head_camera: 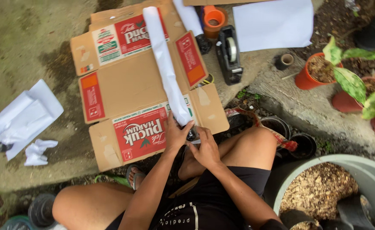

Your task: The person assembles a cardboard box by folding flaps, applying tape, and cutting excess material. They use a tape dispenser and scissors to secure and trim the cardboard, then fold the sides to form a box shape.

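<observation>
Sitting outdoors on bare concrete, over a flattened cardboard box [140,85] spread as a work mat. Gripping the near end of a long white paper roll [166,64] with the left hand [177,135], fingers closed round it; right hand [204,149] pinching at the same end, over something small and dark, too hidden to identify. Possibly risking a kink, the unsupported far end sagging across the box. Tape dispenser [229,54] lying just beyond.
</observation>
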